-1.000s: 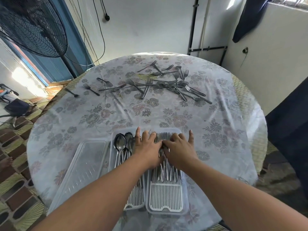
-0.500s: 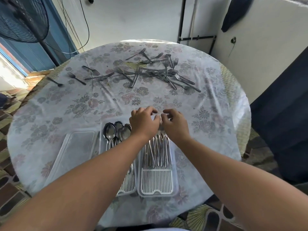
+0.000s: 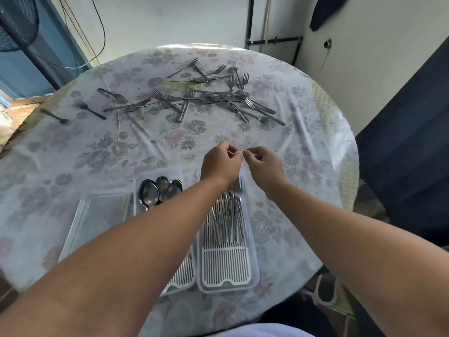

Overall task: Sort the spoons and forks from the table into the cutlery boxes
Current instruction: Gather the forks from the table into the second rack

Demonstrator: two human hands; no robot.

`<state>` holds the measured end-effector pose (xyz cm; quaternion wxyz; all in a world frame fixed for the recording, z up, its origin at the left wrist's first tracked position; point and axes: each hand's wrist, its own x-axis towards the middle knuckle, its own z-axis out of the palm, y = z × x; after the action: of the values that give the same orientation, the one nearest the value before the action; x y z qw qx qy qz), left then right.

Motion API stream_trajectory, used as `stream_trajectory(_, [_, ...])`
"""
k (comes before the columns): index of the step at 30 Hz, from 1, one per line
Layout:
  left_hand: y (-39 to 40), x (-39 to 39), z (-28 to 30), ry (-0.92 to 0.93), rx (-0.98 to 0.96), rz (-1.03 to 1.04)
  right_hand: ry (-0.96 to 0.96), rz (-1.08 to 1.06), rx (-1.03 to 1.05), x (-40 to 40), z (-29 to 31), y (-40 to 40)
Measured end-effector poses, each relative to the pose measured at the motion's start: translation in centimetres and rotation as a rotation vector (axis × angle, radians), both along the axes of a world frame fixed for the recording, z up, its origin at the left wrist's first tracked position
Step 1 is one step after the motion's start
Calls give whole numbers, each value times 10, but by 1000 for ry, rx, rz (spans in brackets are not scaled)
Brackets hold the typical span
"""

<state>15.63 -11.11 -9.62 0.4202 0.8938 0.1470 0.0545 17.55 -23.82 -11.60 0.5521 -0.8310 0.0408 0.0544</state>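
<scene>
**Hands empty between loads, fork pile still waiting**

Both hands hover side by side just past the far end of the fork box (image 3: 227, 242), fingertips nearly meeting. The left hand (image 3: 221, 164) and the right hand (image 3: 263, 166) have their fingers loosely curled and nothing shows between them — no cutlery is held, so I judge them idle between loads and due to reach out again.

The sorted forks (image 3: 224, 215) lie lengthwise in their clear box, handles towards the person, tines mostly hidden under the left wrist; laid parallel, they pack flat on the slotted insert. The spoons (image 3: 158, 192) sit in the neighbouring box (image 3: 142, 181), bowls at the far end, which keeps the two kinds apart. A clear lid (image 3: 97, 215) lies flat just left of that box.

The loose forks (image 3: 194, 98) are scattered and crossed over one another on the far half of the round table (image 3: 315, 142), well apart from the boxes — much of the sorting looks undone.
</scene>
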Motion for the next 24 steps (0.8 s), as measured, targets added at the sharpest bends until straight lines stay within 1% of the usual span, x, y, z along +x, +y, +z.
stream_trajectory(5, [-24,29,-6,58,-6,102,30,86,-20,41,-8,-26])
stream_trajectory(9, [-61,64,-3,98,-16,206,57,147,-26,91,-9,-59])
stream_trajectory(15, [-101,105,1,108,-52,325,54,278,-52,147,-1,-86])
stream_trajectory(19, [-106,121,-3,117,-56,362,64,324,-90,162,-5,-93])
stream_trajectory(24, [-105,152,-13,125,-43,322,37,286,-157,188,-14,-107])
